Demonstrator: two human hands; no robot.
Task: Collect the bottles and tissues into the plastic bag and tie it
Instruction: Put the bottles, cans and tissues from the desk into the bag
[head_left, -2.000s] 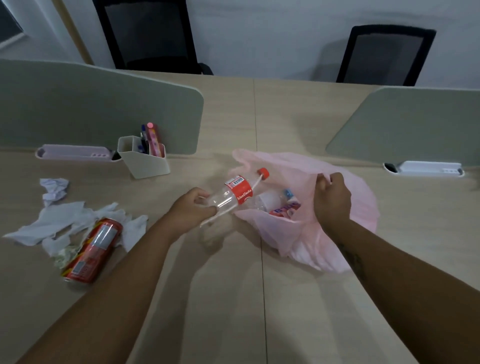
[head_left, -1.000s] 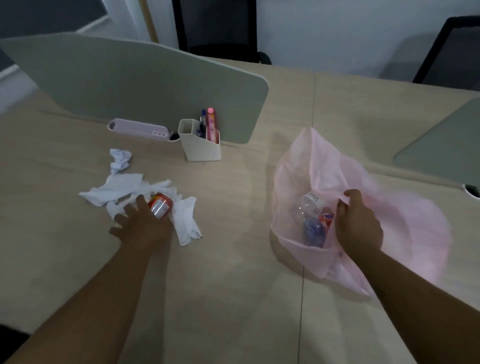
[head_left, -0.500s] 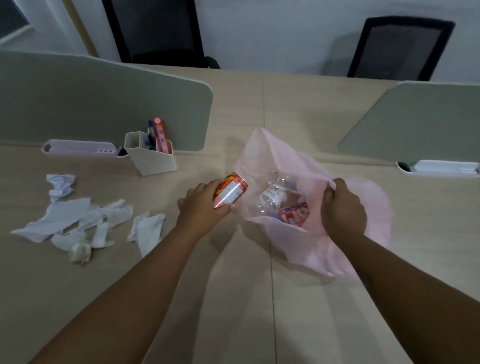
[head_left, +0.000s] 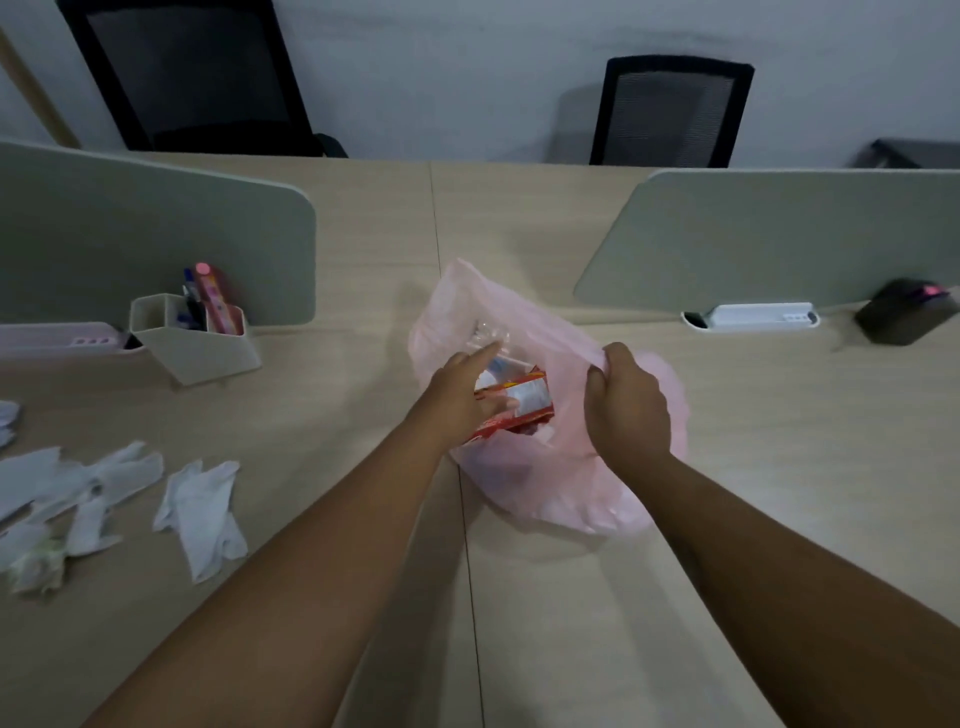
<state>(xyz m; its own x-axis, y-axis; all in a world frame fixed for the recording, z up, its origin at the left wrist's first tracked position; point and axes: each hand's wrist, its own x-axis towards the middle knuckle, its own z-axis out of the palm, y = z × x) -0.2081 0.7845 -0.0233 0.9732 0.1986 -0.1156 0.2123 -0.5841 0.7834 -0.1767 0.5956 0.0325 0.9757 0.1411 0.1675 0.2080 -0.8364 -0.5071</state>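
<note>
Left grip (head_left: 458, 406) touches red bottle (head_left: 531, 399) lying left-to-right inside pink bag (head_left: 571, 486).

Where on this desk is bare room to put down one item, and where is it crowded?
Bare desk lies right of the pink bag, before the power strip. Another bare patch runs between the pen holder and the bag. The far strip between the left divider and the right divider is bare. The left edge is crowded with tissues.

The left hand (head_left: 457, 402) has carried the red can (head_left: 525, 401) into the pink bag (head_left: 563, 488)
</note>
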